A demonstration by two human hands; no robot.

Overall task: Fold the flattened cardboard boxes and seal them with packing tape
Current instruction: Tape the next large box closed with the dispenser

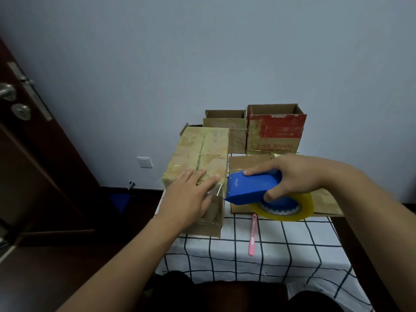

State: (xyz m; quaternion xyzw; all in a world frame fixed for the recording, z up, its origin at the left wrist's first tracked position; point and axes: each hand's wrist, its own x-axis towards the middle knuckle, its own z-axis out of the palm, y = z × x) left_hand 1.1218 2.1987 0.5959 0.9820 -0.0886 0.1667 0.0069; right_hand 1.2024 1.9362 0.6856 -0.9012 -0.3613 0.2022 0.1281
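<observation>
A tall folded cardboard box (pixel 200 152), its top covered in clear tape, stands at the table's left edge. My left hand (pixel 190 195) lies flat, fingers spread, on its near top corner, pressing a strip of tape. My right hand (pixel 290 176) grips a blue tape dispenser (pixel 252 188) with a yellowish tape roll (pixel 301 208); its nose is at the box's right upper edge. Under the dispenser lies flattened cardboard (pixel 247 162).
Two open boxes stand at the back by the wall: a plain one (pixel 227 127) and a red-printed one (pixel 276 129). A pink utility knife (pixel 252 235) lies on the checked tablecloth (pixel 281 248). A dark door (pixel 33 154) is at left.
</observation>
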